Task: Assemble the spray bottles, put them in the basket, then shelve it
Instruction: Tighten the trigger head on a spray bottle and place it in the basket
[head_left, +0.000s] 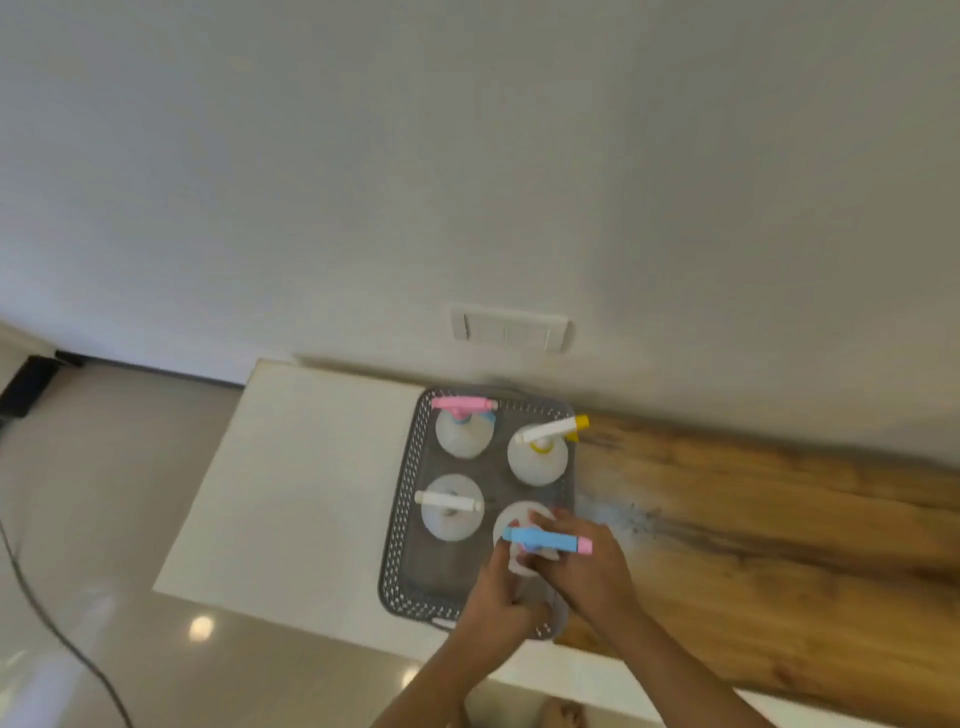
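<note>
Clearly both hands were busy with the fourth bottle (522, 525), which stood in the lower right corner of the grey basket (402, 519), low in the middle of the frame. The left hand (501, 597) came up from below with its fingers curled round the bottle's body, probably to keep it from turning. The right hand (587, 561) reached in from the right, fingers closed about the neck under the blue spray head (545, 540), whose pink nozzle pointed right; that grip suited screwing the head tight or seating the bottle, though I could not tell which.

Three more bottles stood upright in the basket, each in its own corner and apart from the rest: a pink-headed one (462, 415) at the far left, a yellow-tipped one (545, 441) at the far right, and a white-headed one (449, 504) just left of the held bottle. Spacing them so likely kept the long heads from tangling.

The basket sat on the white part of the counter (311, 467), its right edge at the seam with the wooden part (753, 519), close to the wall. Assembly looked nearly done; shelving was not yet begun, and no shelf showed in view.
</note>
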